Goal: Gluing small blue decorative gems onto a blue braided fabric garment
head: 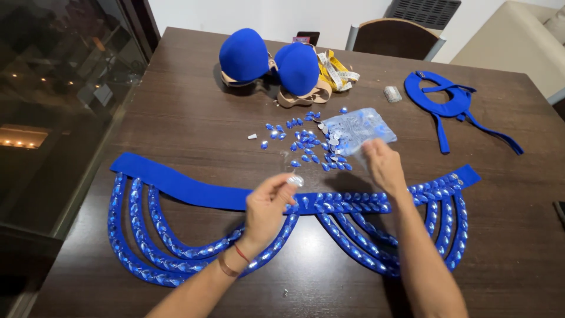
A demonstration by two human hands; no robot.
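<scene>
On the dark table (176, 106), the blue beaded belt (182, 187) lies flat. Above its centre, the left hand (268, 206) pinches a small clear gem (295, 180); the right hand (384, 165) grips the plastic bag (356, 129). Steady, aligned placement matters.

View: you have one head camera only — no second view to share.
Direction: it looks down and forward over the dark wooden table (176, 106).
Distance: close — your forearms enter from the bottom edge.
</scene>
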